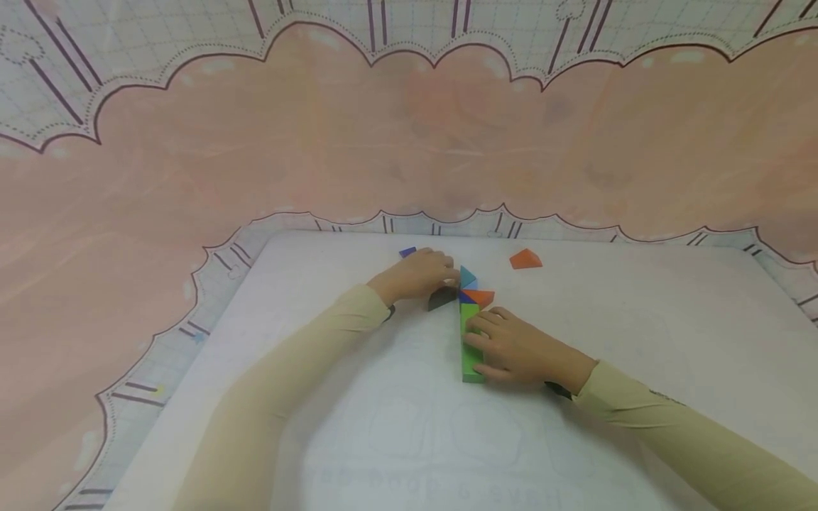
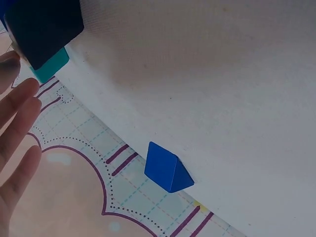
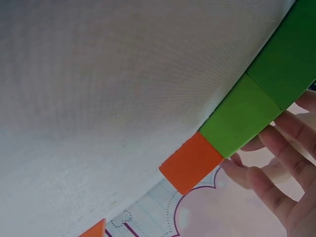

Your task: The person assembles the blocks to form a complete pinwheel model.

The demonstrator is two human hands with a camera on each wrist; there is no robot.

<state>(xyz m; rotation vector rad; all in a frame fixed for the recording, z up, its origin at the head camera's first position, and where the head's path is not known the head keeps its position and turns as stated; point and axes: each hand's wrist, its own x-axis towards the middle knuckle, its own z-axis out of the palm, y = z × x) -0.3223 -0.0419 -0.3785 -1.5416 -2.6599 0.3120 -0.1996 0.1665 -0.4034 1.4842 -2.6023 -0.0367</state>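
My left hand (image 1: 418,273) reaches to the left side of a row of coloured blocks, its fingertips at the top of a dark block (image 1: 442,298). In the left wrist view the dark block (image 2: 47,32) is held by its edge, and the other fingers are loosely extended beside it; the thumb is hidden. My right hand (image 1: 514,348) lies along the right side of the green blocks (image 1: 471,358), fingertips touching them. The right wrist view shows a dark green block (image 3: 289,54), a light green block (image 3: 242,116) and an orange block (image 3: 192,163) in line.
Blue and teal triangular pieces (image 1: 468,277) top the row, with an orange triangle (image 1: 482,296) at its right. A separate orange block (image 1: 526,259) lies at the back right. A blue triangular block (image 2: 168,168) sits near the white table's far edge, behind my left hand.
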